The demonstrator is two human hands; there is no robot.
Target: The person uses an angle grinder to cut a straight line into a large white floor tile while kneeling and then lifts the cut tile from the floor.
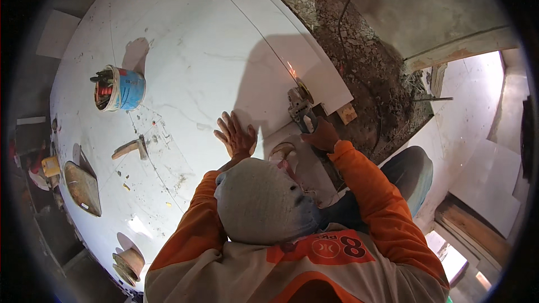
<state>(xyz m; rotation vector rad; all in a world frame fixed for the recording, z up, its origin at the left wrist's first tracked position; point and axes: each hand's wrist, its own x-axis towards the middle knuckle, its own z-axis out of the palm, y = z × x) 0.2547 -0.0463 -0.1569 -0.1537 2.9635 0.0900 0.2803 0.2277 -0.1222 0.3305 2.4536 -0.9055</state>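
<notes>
My right hand (323, 136) grips an angle grinder (301, 104) by its body. The grinder's disc meets a large white tile (323, 73) close to its right end, and orange sparks (292, 69) fly off there. A thin dark line runs along the tile from the far edge to the disc. My left hand (236, 136) lies flat with fingers spread on the pale floor slab (191, 95), holding nothing. Just right of it, a round object (282, 152) is partly hidden by my capped head. My shadow falls across the tile around the cut.
A blue bucket (130, 90) of tools stands at left, with a hammer (132, 147) nearby. Farther left are a shallow pan (82, 189) and another bucket (130, 264). Rubble (359, 50), a black cable (341, 22) and a wood block (347, 113) lie beyond the tile's right edge.
</notes>
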